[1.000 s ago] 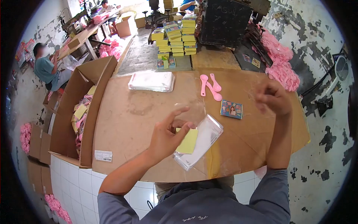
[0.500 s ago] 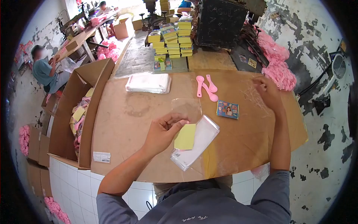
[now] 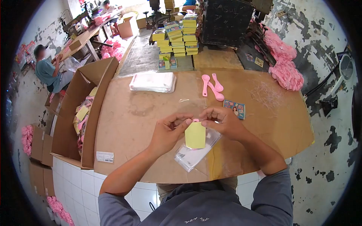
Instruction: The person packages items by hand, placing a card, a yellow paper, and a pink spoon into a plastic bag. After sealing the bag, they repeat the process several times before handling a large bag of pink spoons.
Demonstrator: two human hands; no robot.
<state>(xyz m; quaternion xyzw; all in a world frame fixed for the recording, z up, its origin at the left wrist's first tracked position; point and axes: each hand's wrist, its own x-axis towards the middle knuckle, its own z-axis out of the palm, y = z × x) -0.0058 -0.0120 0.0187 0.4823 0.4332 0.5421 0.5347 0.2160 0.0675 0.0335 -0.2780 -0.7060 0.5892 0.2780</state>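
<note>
Yellow card [image 3: 195, 135] hangs upright above the near middle of the cardboard tabletop [image 3: 132, 113] in the head view, pinched along its top edge by both hands. The left hand [image 3: 167, 132] nips the left corner between thumb and fingers; the right hand [image 3: 223, 122] nips the right. A stack of clear bags [image 3: 190, 156] lies just beneath. Pink spoons [image 3: 212, 87] and a small picture box [image 3: 235, 108] lie beyond the hands.

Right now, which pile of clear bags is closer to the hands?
The near pile, partly under the yellow card that left hand and right hand hold; the far pile lies beyond.
</note>
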